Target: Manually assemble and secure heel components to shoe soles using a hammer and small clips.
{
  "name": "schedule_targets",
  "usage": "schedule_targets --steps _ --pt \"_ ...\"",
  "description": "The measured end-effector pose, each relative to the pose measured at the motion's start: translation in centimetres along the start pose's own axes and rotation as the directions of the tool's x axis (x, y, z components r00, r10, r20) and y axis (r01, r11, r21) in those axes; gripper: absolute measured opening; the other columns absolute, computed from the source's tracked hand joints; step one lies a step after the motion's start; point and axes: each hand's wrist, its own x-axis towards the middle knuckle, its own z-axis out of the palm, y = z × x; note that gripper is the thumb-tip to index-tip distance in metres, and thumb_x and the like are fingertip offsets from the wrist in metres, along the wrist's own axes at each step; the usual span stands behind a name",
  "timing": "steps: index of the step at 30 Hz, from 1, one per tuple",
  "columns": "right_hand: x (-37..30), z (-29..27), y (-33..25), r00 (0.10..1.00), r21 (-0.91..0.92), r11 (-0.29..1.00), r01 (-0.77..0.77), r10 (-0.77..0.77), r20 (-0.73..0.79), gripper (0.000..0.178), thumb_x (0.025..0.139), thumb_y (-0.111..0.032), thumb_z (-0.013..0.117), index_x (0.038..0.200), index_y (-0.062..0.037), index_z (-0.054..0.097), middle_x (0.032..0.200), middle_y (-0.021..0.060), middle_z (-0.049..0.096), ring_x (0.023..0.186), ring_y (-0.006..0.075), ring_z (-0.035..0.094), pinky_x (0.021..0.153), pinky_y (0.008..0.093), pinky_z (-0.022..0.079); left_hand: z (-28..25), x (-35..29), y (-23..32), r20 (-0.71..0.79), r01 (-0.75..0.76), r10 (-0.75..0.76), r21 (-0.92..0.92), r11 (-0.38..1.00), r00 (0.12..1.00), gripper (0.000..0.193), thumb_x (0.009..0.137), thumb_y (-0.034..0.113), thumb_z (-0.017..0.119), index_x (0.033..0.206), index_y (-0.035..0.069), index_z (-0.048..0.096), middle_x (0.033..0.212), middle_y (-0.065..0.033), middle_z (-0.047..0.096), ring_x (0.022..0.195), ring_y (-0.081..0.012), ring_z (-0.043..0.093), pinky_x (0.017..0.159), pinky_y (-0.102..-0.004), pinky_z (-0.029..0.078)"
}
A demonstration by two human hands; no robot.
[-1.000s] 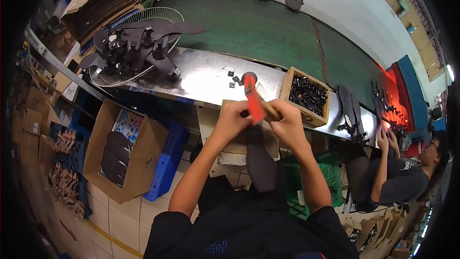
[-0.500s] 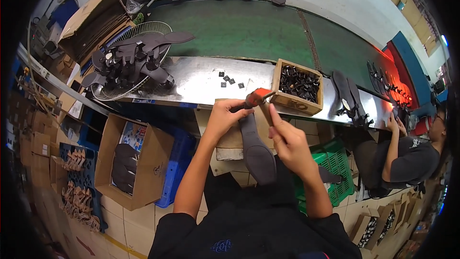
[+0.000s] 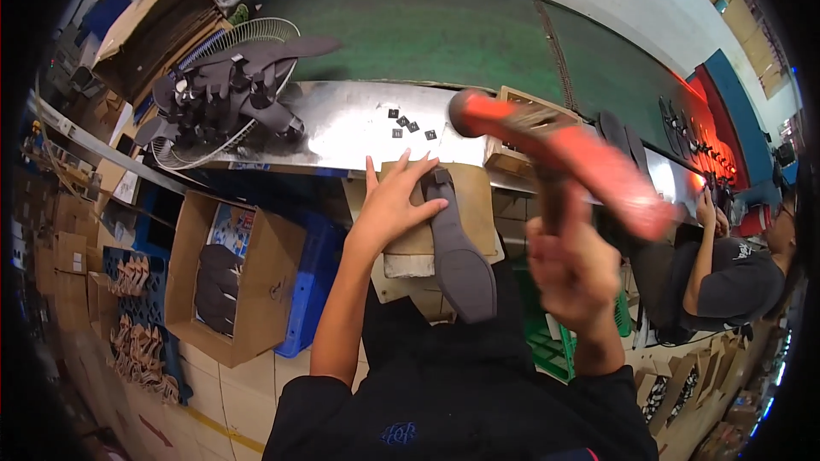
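A dark grey shoe sole lies along a block with a tan top, its wide end toward me. At the narrow far end sits a small black piece, perhaps a heel tip. My left hand is spread beside that end, with the thumb at the sole's edge. My right hand grips the handle of a hammer with a red head, raised to the right of the sole and blurred by motion. Several small black square pieces lie on the metal ledge beyond.
A wooden box stands partly behind the hammer. At left are a wire basket of dark soles and a cardboard box beside a blue crate. A green conveyor runs behind. Another person sits at right.
My right hand has swung the hammer up and right, away from the sole. My left hand has opened and its fingers have spread. The view has shifted slightly.
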Motion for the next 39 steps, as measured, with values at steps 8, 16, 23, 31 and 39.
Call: schedule_targets --steps 8,16,23,31,39 --pt "-0.6 1.1 4.6 0.921 0.049 0.926 -0.375 0.365 0.139 0.050 0.099 -0.001 0.053 0.148 -0.0032 0.043 0.082 0.0099 0.063 0.068 0.0201 0.062 0.066 0.0340 0.052 0.6 -2.4 1.6 -0.104 -0.288 0.275 -0.149 0.946 0.956 0.028 0.088 0.021 0.070 0.111 0.005 0.070 0.104 -0.0117 0.072 0.107 -0.0309 0.065 0.095 -0.0478 0.042" --pt "-5.0 5.2 7.6 0.838 -0.310 0.950 -0.044 0.204 0.505 0.055 0.090 -0.014 0.070 0.140 -0.0041 0.052 0.100 0.0129 0.064 0.081 0.0351 0.062 0.074 0.0450 0.051 -4.1 -12.0 11.5 0.304 0.141 0.097 -0.673 0.726 0.948 0.022 0.094 0.013 0.060 0.102 -0.005 0.070 0.100 -0.0132 0.068 0.093 -0.0211 0.067 0.080 -0.0303 0.050" --pt "-4.2 3.2 0.8 0.800 0.708 0.383 -0.593 0.176 0.574 0.053 0.094 -0.045 0.064 0.114 0.0036 0.062 0.114 0.0188 0.064 0.107 0.0303 0.064 0.097 0.0464 0.049 -1.5 -14.5 13.1 0.438 0.328 0.178 -0.838 0.435 0.881 0.034 0.106 0.026 0.045 0.112 -0.003 0.062 0.103 -0.0107 0.061 0.101 -0.0203 0.059 0.092 -0.0316 0.044" --pt "-7.0 4.0 -2.6 0.848 0.865 -0.107 -0.491 0.167 0.502 0.053 0.096 -0.054 0.060 0.091 -0.0014 0.064 0.091 0.0132 0.066 0.105 0.0350 0.063 0.096 0.0493 0.048 -0.1 -15.8 14.9 0.580 0.531 0.271 -0.814 0.236 0.768 0.036 0.108 0.026 0.041 0.111 -0.003 0.061 0.108 -0.0099 0.062 0.105 -0.0171 0.058 0.095 -0.0302 0.045" --pt "-8.1 2.7 1.6 0.801 0.626 0.507 -0.592 0.456 0.388 0.047 0.099 -0.033 0.063 0.132 0.0003 0.058 0.121 0.0156 0.067 0.120 0.0253 0.062 0.100 0.0363 0.048 0.2 -12.3 13.8 0.063 0.200 -0.272 -0.833 0.515 0.960 0.033 0.092 0.026 0.057 0.096 -0.006 0.064 0.093 -0.0172 0.066 0.078 -0.0265 0.067 0.076 -0.0386 0.056"
